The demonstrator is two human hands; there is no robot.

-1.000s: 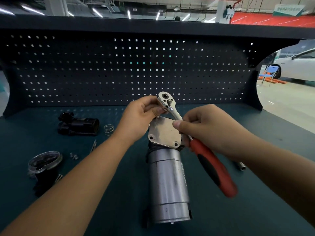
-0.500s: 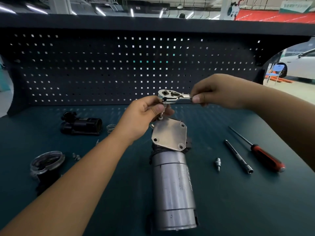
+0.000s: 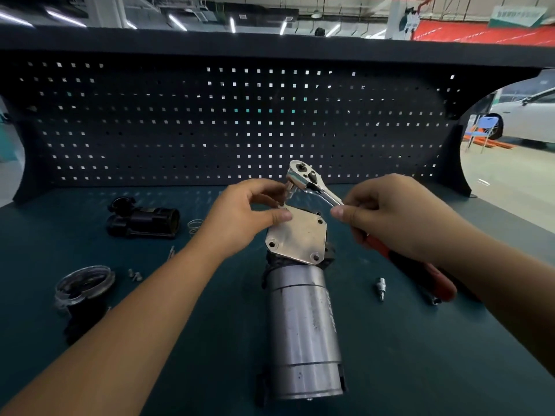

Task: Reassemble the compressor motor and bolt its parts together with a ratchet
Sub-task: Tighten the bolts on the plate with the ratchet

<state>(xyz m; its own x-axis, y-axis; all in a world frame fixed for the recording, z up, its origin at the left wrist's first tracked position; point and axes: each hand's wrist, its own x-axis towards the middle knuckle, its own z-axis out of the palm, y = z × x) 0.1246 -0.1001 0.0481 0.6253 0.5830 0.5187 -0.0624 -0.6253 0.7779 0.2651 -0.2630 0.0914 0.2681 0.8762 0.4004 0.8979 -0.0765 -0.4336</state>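
Chrome at its head and red and black along its handle, the ratchet (image 3: 303, 178) slants above the far end of the silver cylindrical compressor motor (image 3: 303, 325), head up and far, handle running down to the near right. The right hand (image 3: 390, 217) grips its shiny shank just behind the head, fingers (image 3: 341, 211) curled tight round the metal, with the handle passing under the palm.

The left hand (image 3: 240, 217) sits just left of the head. Its upper fingers reach to the socket under the head, and its thumb lies on the far-left corner of the square steel end plate (image 3: 295, 235). Whether those fingers actually pinch the socket cannot be told.

The motor lies lengthwise on the dark teal worktop (image 3: 420, 370), with the plate on its far end tilted toward the camera. Left of it are a black plastic housing (image 3: 144, 219), a small wire spring (image 3: 194, 226), a few loose screws (image 3: 135, 274) and a round metal-rimmed cap (image 3: 85, 283). A short silver bit socket (image 3: 381, 288) lies on the right, near the handle.
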